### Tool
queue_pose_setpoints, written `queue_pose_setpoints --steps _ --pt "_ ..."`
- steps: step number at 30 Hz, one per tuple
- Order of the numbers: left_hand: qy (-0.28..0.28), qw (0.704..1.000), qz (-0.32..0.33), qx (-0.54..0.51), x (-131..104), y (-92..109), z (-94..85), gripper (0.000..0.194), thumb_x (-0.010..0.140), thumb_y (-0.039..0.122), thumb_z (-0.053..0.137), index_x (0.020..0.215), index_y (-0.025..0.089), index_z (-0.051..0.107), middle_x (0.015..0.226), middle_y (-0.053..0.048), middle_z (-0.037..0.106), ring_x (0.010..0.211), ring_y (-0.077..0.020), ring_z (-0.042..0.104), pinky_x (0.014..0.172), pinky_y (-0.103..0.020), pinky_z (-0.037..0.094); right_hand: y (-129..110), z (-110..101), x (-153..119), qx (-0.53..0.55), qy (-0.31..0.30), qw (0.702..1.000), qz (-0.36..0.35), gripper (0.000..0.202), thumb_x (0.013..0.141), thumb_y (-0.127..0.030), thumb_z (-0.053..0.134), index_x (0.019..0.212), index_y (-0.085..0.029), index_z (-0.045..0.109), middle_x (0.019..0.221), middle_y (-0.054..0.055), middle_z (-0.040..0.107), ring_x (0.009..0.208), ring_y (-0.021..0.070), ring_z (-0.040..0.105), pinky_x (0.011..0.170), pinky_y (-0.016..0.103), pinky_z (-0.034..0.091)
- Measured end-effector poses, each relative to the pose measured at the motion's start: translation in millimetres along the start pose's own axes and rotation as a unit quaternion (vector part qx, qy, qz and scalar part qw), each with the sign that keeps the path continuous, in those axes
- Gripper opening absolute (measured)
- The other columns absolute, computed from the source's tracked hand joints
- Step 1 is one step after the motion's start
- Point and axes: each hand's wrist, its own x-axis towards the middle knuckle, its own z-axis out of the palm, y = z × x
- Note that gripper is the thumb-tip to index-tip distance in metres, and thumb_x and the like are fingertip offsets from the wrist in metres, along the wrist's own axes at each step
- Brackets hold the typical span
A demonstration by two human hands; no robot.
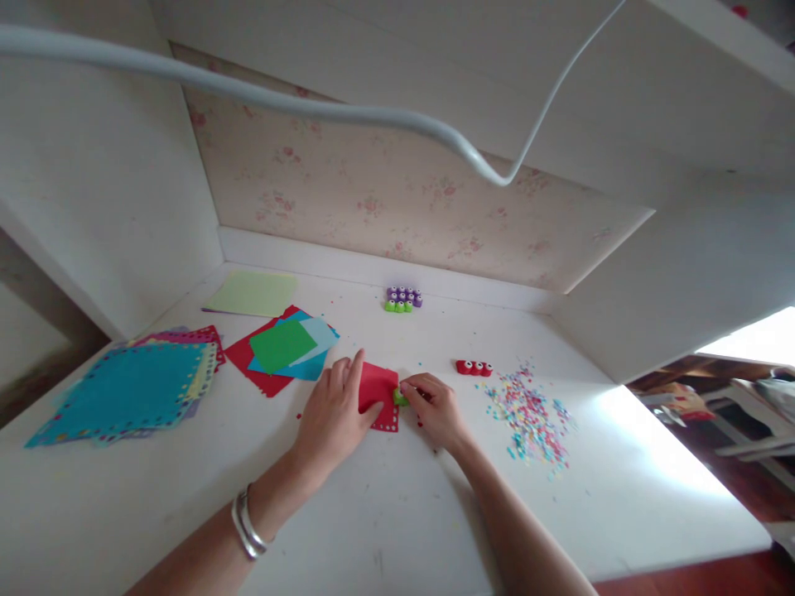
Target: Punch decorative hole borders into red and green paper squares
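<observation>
A small red sheet (381, 389) lies on the white desk, with punched holes along its bottom and right edges. My left hand (332, 410) rests over its left side, fingers spread and thumb on the paper. At the sheet's right edge sits a small green punch (401, 398). My right hand (433, 406) has its fingers closed round the punch from the right. Red punches (474, 367) stand in a row to the right of that hand. Purple punches (403, 295) and green ones (398, 306) are grouped near the back of the desk.
Punched, colourful sheets (130, 389) are stacked at the left. Plain green paper (282, 346) tops a pile of red and blue sheets. Pale green paper (252, 293) lies behind. Confetti (531, 418) is scattered at the right. A white cable (310, 108) crosses the upper view.
</observation>
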Motion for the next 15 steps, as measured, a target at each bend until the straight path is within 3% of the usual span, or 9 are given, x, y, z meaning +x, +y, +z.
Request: queue_pose_setpoints --steps 2,6,15 --pt "0.006 0.999 0.030 0.023 0 -3 0.4 0.063 0.086 0.040 0.063 0.142 0.018 0.043 0.134 -0.017 0.051 0.123 -0.0338 0.048 0.102 -0.047 0.040 1 0 0 -0.006 -0.010 1.000 -0.006 0.023 0.094 -0.035 0.057 0.083 -0.023 0.073 0.084 0.005 0.070 0.080 0.0201 0.063 0.074 0.031 0.047" --pt "-0.034 0.995 0.087 0.020 -4 -7 6.8 0.037 0.089 0.040 0.058 0.121 0.022 0.063 0.136 -0.011 0.056 0.127 -0.0318 0.046 0.106 -0.049 0.036 5 2 0 -0.017 -0.002 1.000 0.000 0.021 0.093 -0.033 0.058 0.085 -0.022 0.073 0.084 0.004 0.070 0.077 0.0183 0.062 0.072 0.030 0.046" --pt "-0.043 0.994 0.095 0.006 -7 0 5.9 0.031 0.085 0.040 0.062 0.111 0.026 0.068 0.128 -0.007 0.063 0.121 -0.0319 0.051 0.105 -0.054 0.032 6 2 0 -0.023 -0.007 1.000 0.000 0.020 0.094 -0.033 0.057 0.085 -0.022 0.073 0.082 0.003 0.070 0.076 0.0172 0.062 0.070 0.029 0.046"
